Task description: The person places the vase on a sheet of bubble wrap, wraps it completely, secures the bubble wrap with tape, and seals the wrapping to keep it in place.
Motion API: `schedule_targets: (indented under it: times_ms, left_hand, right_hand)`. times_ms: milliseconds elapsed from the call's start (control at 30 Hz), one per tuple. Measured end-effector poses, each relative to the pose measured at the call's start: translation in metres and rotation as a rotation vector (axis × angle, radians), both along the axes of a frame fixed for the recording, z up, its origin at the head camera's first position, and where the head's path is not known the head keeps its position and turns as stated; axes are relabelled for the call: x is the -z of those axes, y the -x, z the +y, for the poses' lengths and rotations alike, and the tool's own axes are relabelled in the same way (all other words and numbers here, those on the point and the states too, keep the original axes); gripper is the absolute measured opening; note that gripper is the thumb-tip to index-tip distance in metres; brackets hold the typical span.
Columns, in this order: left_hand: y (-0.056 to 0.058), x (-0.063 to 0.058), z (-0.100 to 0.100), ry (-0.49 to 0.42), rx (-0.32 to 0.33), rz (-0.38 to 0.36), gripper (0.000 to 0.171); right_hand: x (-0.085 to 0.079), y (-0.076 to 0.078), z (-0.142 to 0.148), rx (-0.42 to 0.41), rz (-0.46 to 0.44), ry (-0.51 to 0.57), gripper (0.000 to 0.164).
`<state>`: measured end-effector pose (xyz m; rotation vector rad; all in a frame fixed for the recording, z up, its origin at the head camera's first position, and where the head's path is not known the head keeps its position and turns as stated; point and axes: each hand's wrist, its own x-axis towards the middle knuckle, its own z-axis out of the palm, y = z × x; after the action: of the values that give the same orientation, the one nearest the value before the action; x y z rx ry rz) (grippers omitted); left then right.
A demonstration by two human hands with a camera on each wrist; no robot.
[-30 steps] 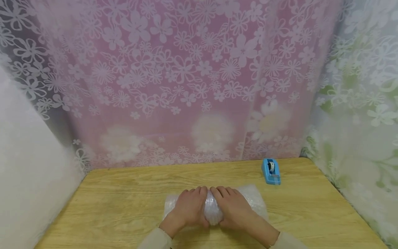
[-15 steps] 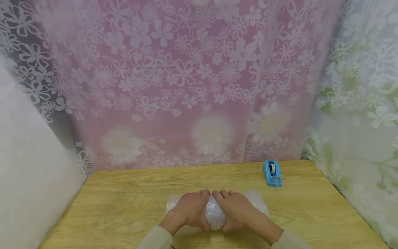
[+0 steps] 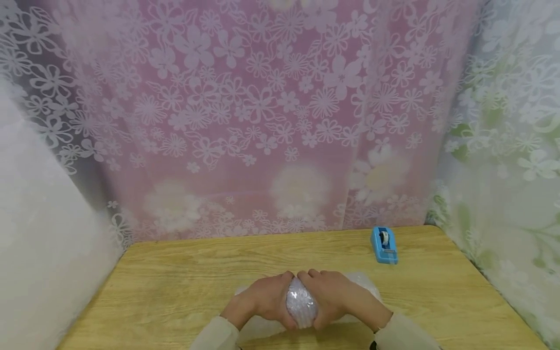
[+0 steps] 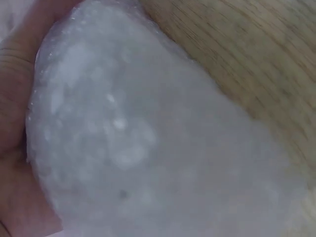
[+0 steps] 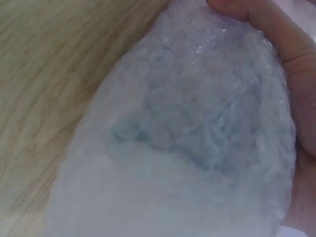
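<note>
A bundle of clear bubble wrap lies crosswise near the front of the table. My left hand grips it left of the middle, thumb on the near side and fingers over the top. Close beside it, my right hand holds the bundle the same way, leaving a narrow shiny strip between them. Loose ends of wrap spread out past both hands. In the left wrist view the bubble wrap looks whitish and blurred. A bluish-green edge shows through the bubble wrap in the right wrist view; what is inside is hidden.
A blue tape dispenser with a roll of tape stands at the back right of the wood-grain table. Behind the table hangs a pink floral curtain. A pale floral curtain is on the right, a white surface on the left.
Both hands keep their hold and sit slightly lower in the view, as does the dispenser. The bubble wrap has turned a little; its right loose end now shows less behind the right hand.
</note>
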<state>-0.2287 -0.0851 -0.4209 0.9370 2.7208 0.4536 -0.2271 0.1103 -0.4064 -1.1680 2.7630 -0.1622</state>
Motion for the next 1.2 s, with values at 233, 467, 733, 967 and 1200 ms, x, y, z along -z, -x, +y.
schedule_targets:
  times_ms: [233, 467, 733, 967, 1200]
  left_hand:
    - [-0.005, -0.002, 0.003, 0.151, -0.005, 0.228, 0.098]
    - [-0.017, 0.001, 0.009, 0.24, -0.038, 0.477, 0.097]
    - [-0.022, 0.008, 0.013, 0.209, -0.134, 0.561, 0.098]
    - [-0.018, 0.015, 0.01, 0.185, -0.109, 0.617, 0.092]
    - [-0.01, 0.022, 0.004, 0.121, -0.08, 0.554, 0.103]
  right_hand:
    - [-0.003, 0.005, -0.001, 0.033, -0.065, -0.045, 0.082]
    - [-0.009, 0.011, -0.006, 0.084, -0.147, -0.104, 0.084]
    - [-0.015, 0.027, -0.009, 0.108, -0.379, -0.067, 0.068]
    - [-0.012, 0.044, -0.006, 0.062, -0.599, -0.021, 0.059]
    - [-0.016, 0.057, -0.006, 0.065, -0.648, -0.073, 0.058]
